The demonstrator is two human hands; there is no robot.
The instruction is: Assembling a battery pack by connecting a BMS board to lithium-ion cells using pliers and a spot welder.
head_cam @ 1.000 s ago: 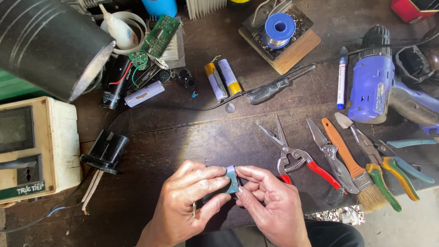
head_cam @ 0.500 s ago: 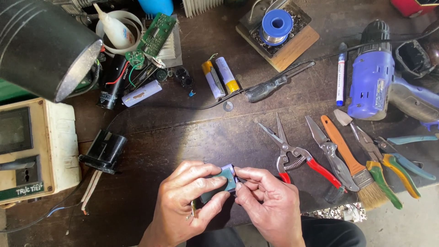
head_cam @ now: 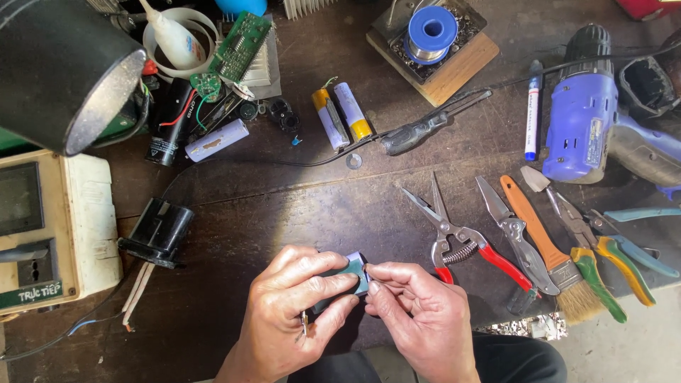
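My left hand (head_cam: pixel 291 305) wraps around a small teal cylindrical battery cell (head_cam: pixel 352 268) near the bench's front edge. Fingertips of my right hand (head_cam: pixel 418 312) pinch the cell's right end. Most of the cell is hidden under my fingers. Red-handled snips (head_cam: pixel 454 237) lie just right of my right hand. Two more cells (head_cam: pixel 340 113), pale with yellow ends, rest farther back, and a lilac cell (head_cam: pixel 216 140) lies to the left.
A black lamp shade (head_cam: pixel 64 67) overhangs the far left above a cream meter box (head_cam: pixel 53 227). A black plug housing (head_cam: pixel 157 230), green circuit board (head_cam: pixel 241 46), solder spool (head_cam: pixel 431 32), blue drill (head_cam: pixel 589 106), soldering iron (head_cam: pixel 425 128), brush and pliers crowd the dark wooden bench (head_cam: pixel 284 206).
Both hands stay on the cell and shift only slightly; the fingers have turned it a little. The view has drifted slightly.
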